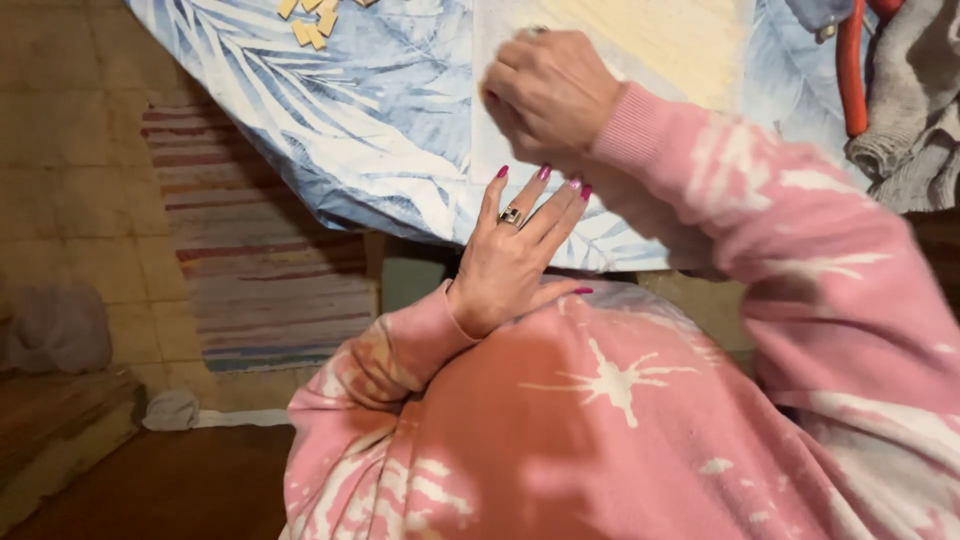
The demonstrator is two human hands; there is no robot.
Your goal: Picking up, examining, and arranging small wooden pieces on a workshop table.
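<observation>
Your left hand point(510, 250) is open, fingers spread and pointing up, palm turned away from the camera. It holds nothing. The fingertips point(545, 173) sit right at the near edge of the tablecloth point(370, 120), touching or just short of it; can't tell which. There's a ring point(510, 215) on one finger.

Your right hand point(548, 92) is above the left, over the cloth, curled into a loose fist with knuckles toward the camera. Can't tell if anything is inside it; the palm side is hidden.

The tablecloth is blue and white with a leaf print and a pale yellow patch near the right hand. Small tan wooden tiles point(315, 22) lie on it at the top edge of the view, well apart from both hands.

A red tube point(851, 75) and a grey cloth point(915, 110) sit at the far right. A striped rug point(250, 250) lies on the tiled floor point(70, 150) to the left, below the table edge. Both sleeves point(800, 260) are pink with white blotches.
</observation>
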